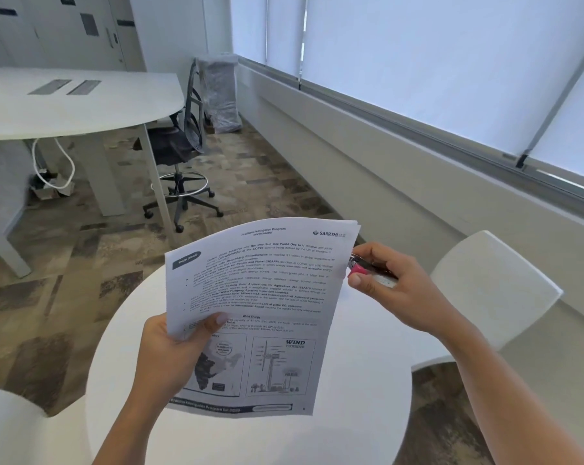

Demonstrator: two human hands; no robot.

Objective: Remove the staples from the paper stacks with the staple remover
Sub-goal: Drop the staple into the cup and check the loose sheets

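Paper stack [257, 313] was held up above the round white tabletop [351, 424], centre frame, printed side to camera. Left hand [170, 350] sat at the stack's 8 o'clock: grip closed round the lower left edge, thumb flat on the front page, fingers behind. Right hand [394, 290] sat at 2 o'clock: grip pinched tight on the staple remover [359, 268], which had a pink body. Its metal nose touched the stack's right edge just below the top right corner. Jaws were too small to tell if they stood apart or had bitten in. The staple itself wasn't visible, so couldn't say whether it was out. Judged: this stack was at the engage stage, not finished, with the pull and the staple drop left. Only one stack showed. White chair [492, 280] stood at 3 o'clock, office chair [180, 146] at 11, both well apart.
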